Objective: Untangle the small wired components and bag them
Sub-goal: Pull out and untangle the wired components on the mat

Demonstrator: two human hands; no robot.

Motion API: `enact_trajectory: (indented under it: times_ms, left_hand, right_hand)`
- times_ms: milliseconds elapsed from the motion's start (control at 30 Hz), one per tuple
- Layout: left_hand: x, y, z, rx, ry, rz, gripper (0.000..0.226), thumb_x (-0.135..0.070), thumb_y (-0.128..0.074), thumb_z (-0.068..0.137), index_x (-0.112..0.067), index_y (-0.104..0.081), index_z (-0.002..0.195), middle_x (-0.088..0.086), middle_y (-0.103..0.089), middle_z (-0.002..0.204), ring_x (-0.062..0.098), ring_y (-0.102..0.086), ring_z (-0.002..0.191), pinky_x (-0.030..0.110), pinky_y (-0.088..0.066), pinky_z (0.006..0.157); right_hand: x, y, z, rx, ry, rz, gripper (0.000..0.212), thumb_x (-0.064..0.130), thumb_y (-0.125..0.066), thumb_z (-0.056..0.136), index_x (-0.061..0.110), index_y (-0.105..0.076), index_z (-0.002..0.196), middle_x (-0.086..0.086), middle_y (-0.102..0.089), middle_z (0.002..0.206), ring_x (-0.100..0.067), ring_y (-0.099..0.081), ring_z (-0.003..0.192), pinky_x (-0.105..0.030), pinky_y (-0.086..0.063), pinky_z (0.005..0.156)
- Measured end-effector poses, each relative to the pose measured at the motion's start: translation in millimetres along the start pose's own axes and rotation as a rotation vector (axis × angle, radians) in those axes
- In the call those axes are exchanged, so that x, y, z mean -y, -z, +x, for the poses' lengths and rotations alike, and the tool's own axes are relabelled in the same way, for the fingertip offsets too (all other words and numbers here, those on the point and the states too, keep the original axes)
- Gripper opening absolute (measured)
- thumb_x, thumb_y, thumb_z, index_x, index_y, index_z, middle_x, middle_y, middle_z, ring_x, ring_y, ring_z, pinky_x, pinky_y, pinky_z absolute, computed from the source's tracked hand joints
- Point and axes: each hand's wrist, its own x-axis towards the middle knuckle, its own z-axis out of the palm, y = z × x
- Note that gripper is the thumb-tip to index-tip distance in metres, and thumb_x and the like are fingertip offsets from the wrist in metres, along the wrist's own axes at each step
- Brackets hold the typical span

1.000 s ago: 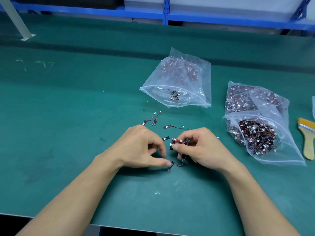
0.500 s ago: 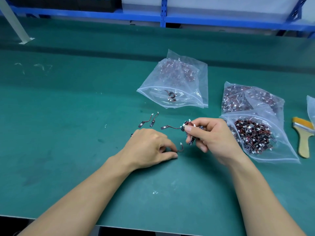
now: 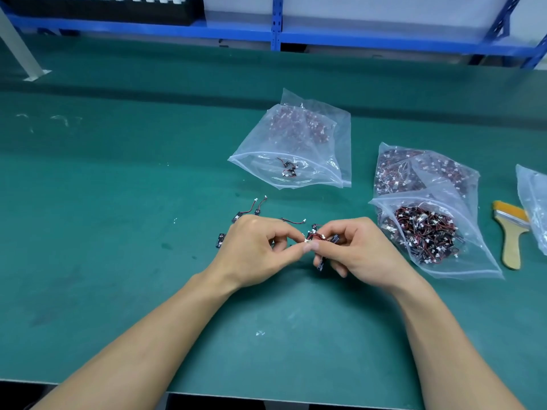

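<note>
A small tangle of wired components (image 3: 318,236), red and black wires with white plugs and black tabs, is held just above the green mat. My right hand (image 3: 358,250) grips the clump. My left hand (image 3: 260,247) pinches a white plug at the clump's left edge. Several separated components (image 3: 254,208) lie on the mat just beyond my left hand. An open clear bag (image 3: 296,161) further back holds a few pieces. To the right, an open bag (image 3: 426,235) is full of tangled components.
Another filled bag (image 3: 420,170) lies behind the full one. A yellow-bristled brush (image 3: 510,235) with a wooden handle lies at the right, beside a further clear bag (image 3: 534,202) at the frame edge. Blue shelving (image 3: 275,31) runs along the back. The mat's front edge (image 3: 266,396) is near me.
My left hand left the mat, where it had put down a single component, and came back to the clump. It now pinches a plug there. My right hand kept holding the clump.
</note>
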Motion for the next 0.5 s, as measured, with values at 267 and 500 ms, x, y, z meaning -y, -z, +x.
enact_trajectory:
  times_ms: [267, 500]
  left_hand:
    - [4.5, 0.5, -2.2, 0.027, 0.096, -0.100, 0.015, -0.032, -0.073, 0.084, -0.024, -0.073, 0.072, -0.007, -0.036, 0.044, 0.013, -0.030, 0.048, 0.020, -0.029, 0.053]
    - [-0.9, -0.2, -2.8, 0.019, 0.122, -0.091, 0.018, -0.031, -0.072, 0.085, -0.020, -0.072, 0.071, -0.011, -0.038, 0.043, 0.002, -0.041, 0.043, 0.009, -0.028, 0.052]
  right_hand:
    - [-4.3, 16.4, -4.8, -0.019, -0.018, 0.055, 0.005, 0.015, -0.076, 0.088, 0.016, -0.075, 0.083, -0.009, -0.073, 0.071, -0.013, -0.048, 0.041, -0.018, -0.039, 0.044]
    - [-6.0, 31.9, -11.3, -0.122, -0.020, 0.115, 0.010, 0.015, -0.073, 0.089, 0.011, -0.076, 0.081, -0.010, -0.073, 0.072, -0.013, -0.051, 0.042, -0.020, -0.039, 0.038]
